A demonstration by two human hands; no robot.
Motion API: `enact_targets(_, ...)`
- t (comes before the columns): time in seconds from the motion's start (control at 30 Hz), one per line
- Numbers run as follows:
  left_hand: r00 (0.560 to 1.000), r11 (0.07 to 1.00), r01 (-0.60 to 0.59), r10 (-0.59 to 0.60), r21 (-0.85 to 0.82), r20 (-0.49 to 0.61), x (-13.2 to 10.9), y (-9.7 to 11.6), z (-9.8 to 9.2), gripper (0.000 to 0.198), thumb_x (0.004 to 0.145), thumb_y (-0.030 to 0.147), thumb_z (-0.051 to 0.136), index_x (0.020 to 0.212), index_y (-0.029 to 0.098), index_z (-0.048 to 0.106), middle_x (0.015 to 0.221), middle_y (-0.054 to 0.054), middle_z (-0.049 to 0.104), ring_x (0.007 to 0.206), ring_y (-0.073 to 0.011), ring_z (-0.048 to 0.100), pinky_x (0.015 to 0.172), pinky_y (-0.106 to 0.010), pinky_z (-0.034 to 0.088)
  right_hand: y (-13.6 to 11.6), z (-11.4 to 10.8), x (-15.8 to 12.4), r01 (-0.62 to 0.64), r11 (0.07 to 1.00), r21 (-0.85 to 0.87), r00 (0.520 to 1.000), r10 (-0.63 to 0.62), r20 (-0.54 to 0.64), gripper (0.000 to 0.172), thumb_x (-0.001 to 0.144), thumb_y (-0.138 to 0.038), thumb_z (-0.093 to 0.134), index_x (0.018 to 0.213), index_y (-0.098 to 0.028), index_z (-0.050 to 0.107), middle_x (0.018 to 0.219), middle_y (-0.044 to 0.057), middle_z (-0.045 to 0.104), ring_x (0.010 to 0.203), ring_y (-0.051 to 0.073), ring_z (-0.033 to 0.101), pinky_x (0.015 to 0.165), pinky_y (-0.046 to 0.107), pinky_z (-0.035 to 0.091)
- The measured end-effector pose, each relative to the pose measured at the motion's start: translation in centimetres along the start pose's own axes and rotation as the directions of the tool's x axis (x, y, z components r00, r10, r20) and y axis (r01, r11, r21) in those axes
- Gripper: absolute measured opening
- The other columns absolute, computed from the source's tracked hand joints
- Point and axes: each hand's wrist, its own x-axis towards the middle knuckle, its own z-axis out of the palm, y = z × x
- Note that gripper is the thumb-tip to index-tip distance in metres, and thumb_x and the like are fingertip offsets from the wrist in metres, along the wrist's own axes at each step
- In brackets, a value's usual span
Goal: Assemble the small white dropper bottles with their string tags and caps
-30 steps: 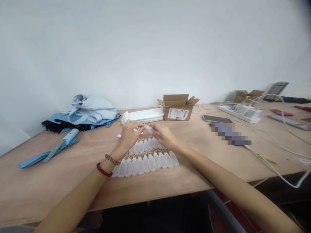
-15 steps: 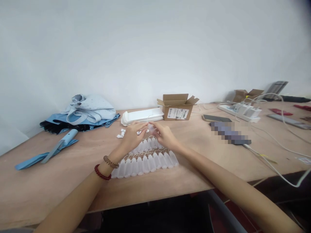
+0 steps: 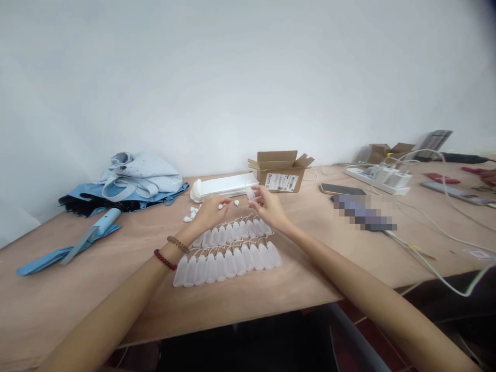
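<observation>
A pale wall (image 3: 248, 77) is backed up to a wooden table (image 3: 58, 310), on which an open carton (image 3: 277, 182) is set at two o'clock from the hands. By the right hand (image 3: 271, 209) a translucent tube (image 3: 251, 194) is held above the table, pinched lightly between fingers and thumb; its long axis is tilted slightly, from eleven towards five o'clock. From the left hand (image 3: 209, 213), whose fingers and thumb are narrowly parted, the tube is found between two and three o'clock, well within reach but not touched. A loose white piece (image 3: 236, 203) is seen at eight o'clock from the tube, just beyond the left fingertips and nearer to that hand; whether another, glimpsed within its gap, is touched cannot be told. Two rows of similar tubes, a far row (image 3: 236, 231) and a near row (image 3: 229, 262), are laid towards six and seven o'clock.
</observation>
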Motion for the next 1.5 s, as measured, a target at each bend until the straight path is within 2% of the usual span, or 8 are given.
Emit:
enact_targets(0.2,0.954,0.98,-0.188,0.166,0.067,0.249,4.4,-0.7,2.5,0.033,0.078,0.01,0.045,0.1,0.015,0.069,0.098,-0.012,0.071,0.091,-0.0243,0.064,0.083,-0.03,0.045,3.0,-2.0,1.1,0.065,0.934,-0.352,0.997,-0.071,-0.003,0.039,0.082,-0.019,0.05,0.121,-0.015,0.045,0.107,0.014,0.063,0.087,0.021,0.062,0.077,0.032,0.047)
enact_targets(0.3,0.922,0.986,-0.161,0.134,0.043,0.363,5.8,0.0,3.3,0.03,0.073,0.007,0.047,0.088,0.016,0.071,0.079,-0.009,0.071,0.074,-0.0217,0.064,0.072,-0.027,0.045,4.6,-2.7,1.6,0.057,0.901,-0.429,0.998,-0.063,0.001,0.039,0.083,-0.02,0.049,0.121,-0.015,0.045,0.108,0.014,0.063,0.09,0.023,0.061,0.078,0.033,0.046)
enact_targets(0.43,0.936,0.994,-0.104,0.085,0.038,0.341,6.3,0.1,4.3,0.024,0.069,0.007,0.049,0.075,0.014,0.071,0.073,-0.009,0.07,0.071,-0.021,0.063,0.074,-0.028,0.046,5.9,-3.2,1.9,0.056,0.85,-0.524,0.998,-0.056,0.016,0.037,0.085,-0.018,0.047,0.121,-0.015,0.044,0.109,0.014,0.063,0.094,0.024,0.06,0.081,0.033,0.044)
enact_targets(0.73,0.976,0.994,0.046,-0.024,-0.098,0.215,5.4,0.5,3.8,0.032,0.07,0.01,0.052,0.097,0.01,0.067,0.096,-0.011,0.07,0.086,-0.0199,0.064,0.076,-0.028,0.049,4.2,-3.1,1.2,0.152,0.663,-0.733,0.985,-0.037,0.171,0.038,0.088,-0.013,0.044,0.125,-0.016,0.045,0.12,0.015,0.056,0.094,0.025,0.06,0.078,0.03,0.043)
enact_targets(0.93,0.947,0.641,0.321,-0.2,-0.697,0.253,2.5,2.2,1.1,0.021,0.073,0.025,0.064,0.088,0.011,0.068,0.089,-0.01,0.071,0.083,-0.018,0.064,0.077,-0.03,0.05,2.8,-2.0,0.8,0.311,0.561,-0.767,0.95,-0.183,0.251,0.037,0.09,-0.012,0.039,0.126,-0.018,0.046,0.115,0.014,0.056,0.094,0.024,0.056,0.079,0.032,0.041)
enact_targets(1.1,0.919,0.367,0.38,-0.254,-0.849,0.301,0.7,2.8,-0.3,0.017,0.076,0.02,0.067,0.089,0.009,0.068,0.096,-0.013,0.07,0.083,-0.0149,0.063,0.079,-0.028,0.05,2.0,-0.7,0.3,0.448,0.493,-0.746,0.884,-0.37,0.287,0.037,0.089,-0.008,0.038,0.123,-0.018,0.05,0.111,0.012,0.058,0.086,0.021,0.054,0.077,0.031,0.039)
enact_targets(1.33,0.904,0.229,0.338,-0.347,-0.913,0.248,-0.4,2.8,-0.5,0.013,0.078,0.013,0.068,0.09,0.008,0.067,0.08,-0.008,0.07,0.07,-0.0102,0.064,0.078,-0.025,0.052,1.6,0.2,-0.3,0.585,0.402,-0.705,0.732,-0.635,0.245,0.037,0.086,-0.002,0.038,0.116,-0.017,0.055,0.105,0.01,0.06,0.084,0.019,0.053,0.073,0.031,0.039)
enact_targets(1.5,0.878,0.248,0.428,-0.34,-0.869,0.335,-1.1,2.8,-0.6,0.021,0.076,0.025,0.072,0.084,0.006,0.069,0.078,-0.011,0.071,0.067,-0.0114,0.064,0.067,-0.021,0.052,0.9,0.7,-0.6,0.596,0.409,-0.691,0.713,-0.665,0.222,0.033,0.087,-0.004,0.041,0.113,-0.016,0.057,0.102,0.01,0.062,0.085,0.02,0.055,0.072,0.032,0.04)
